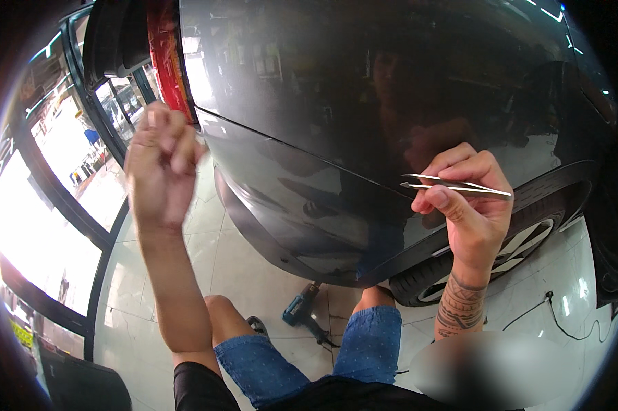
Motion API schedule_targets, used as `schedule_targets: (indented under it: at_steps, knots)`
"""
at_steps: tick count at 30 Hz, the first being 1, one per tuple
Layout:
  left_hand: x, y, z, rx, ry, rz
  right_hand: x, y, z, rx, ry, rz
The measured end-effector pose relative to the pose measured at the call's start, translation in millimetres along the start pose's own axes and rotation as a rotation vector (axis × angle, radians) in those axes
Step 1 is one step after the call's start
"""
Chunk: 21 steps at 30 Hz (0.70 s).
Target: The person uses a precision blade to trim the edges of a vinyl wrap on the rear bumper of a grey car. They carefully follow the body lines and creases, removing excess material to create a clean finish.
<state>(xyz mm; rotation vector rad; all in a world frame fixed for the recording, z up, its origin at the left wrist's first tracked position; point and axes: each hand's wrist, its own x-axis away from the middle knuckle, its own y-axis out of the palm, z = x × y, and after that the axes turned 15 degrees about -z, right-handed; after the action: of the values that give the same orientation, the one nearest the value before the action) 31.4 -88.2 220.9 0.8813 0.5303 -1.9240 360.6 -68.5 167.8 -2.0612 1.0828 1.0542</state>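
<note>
My right hand [470,198] grips a pair of metal tweezers [459,188], whose tips point left and stand slightly apart. Behind them is the glossy dark grey rear side panel [322,82] of a car. A thin seam [281,144] runs between this panel and the rear bumper [281,205]. On the left, my left hand [161,168] is raised just below the red tail light [170,58], blurred by motion. Its fingers are curled inward; anything between them is hidden.
A teal heat gun [300,307] lies on the tiled floor between my legs. The car's rear wheel [528,250] is at the right, with a black cable [569,332] on the floor beyond it. Dark-framed glass doors [55,198] line the left side.
</note>
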Motion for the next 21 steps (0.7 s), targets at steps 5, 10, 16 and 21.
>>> schedule_targets:
  at_steps: [5,10,16,21]
  knots:
    - [-9,62,-29,-1.575,-0.163,0.020,0,1,-1,-0.004,0.017,0.008]
    - [-10,73,-24,-1.640,-0.371,-0.038,1,1,-1,0.016,0.015,-0.006]
    - [-15,62,-18,-1.647,-0.231,-0.110,-1,1,-1,0.001,0.005,-0.009]
    - [-13,49,-12,-1.646,-0.131,0.007,0,0,-2,0.003,0.017,-0.026]
